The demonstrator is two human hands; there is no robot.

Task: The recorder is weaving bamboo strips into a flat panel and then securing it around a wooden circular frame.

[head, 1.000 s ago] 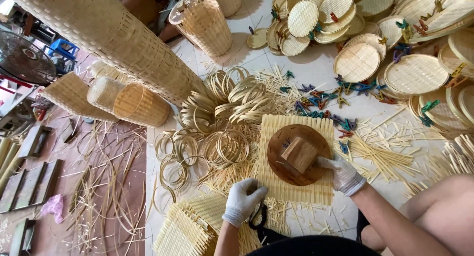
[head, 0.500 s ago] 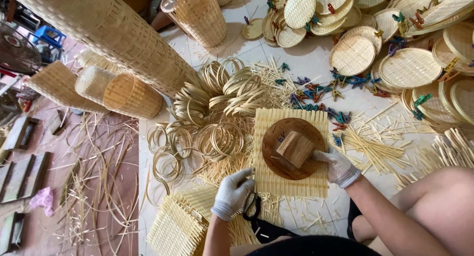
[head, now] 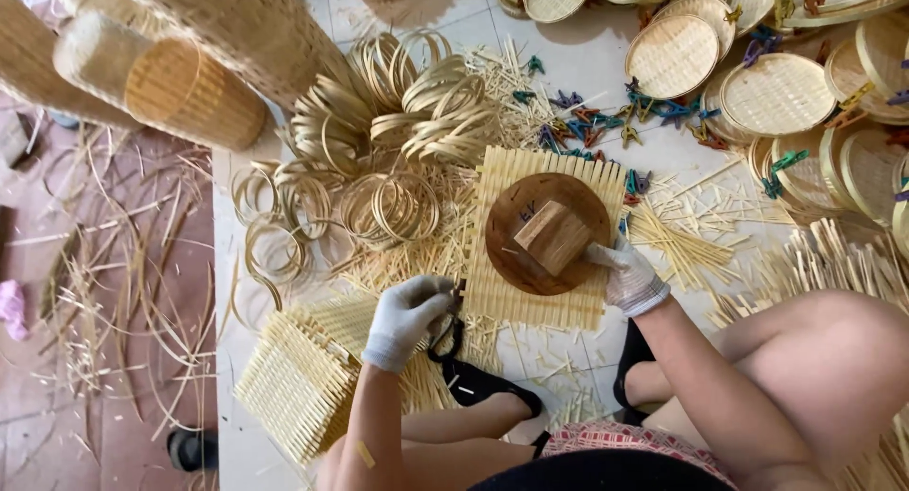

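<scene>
A square woven bamboo mat [head: 540, 302] lies on the white floor in front of me. On it rests a round brown wooden disc [head: 516, 249] with a wooden block handle [head: 552, 237]. My right hand [head: 625, 278], in a white glove, grips the block's near edge. My left hand [head: 409, 316], also gloved, is closed on black-handled scissors [head: 447, 338] at the mat's left edge.
Coils of bamboo hoops [head: 398, 112] lie to the left and behind the mat. A second woven mat [head: 298, 377] lies near left. Round woven trays [head: 776, 93] with coloured clips [head: 653, 107] fill the far right. Tall baskets [head: 194, 93] stand at far left. Loose strips [head: 682, 245] lie around.
My left hand has moved right to the mat's left edge with the scissors. My right hand stays on the block. The view has tilted down.
</scene>
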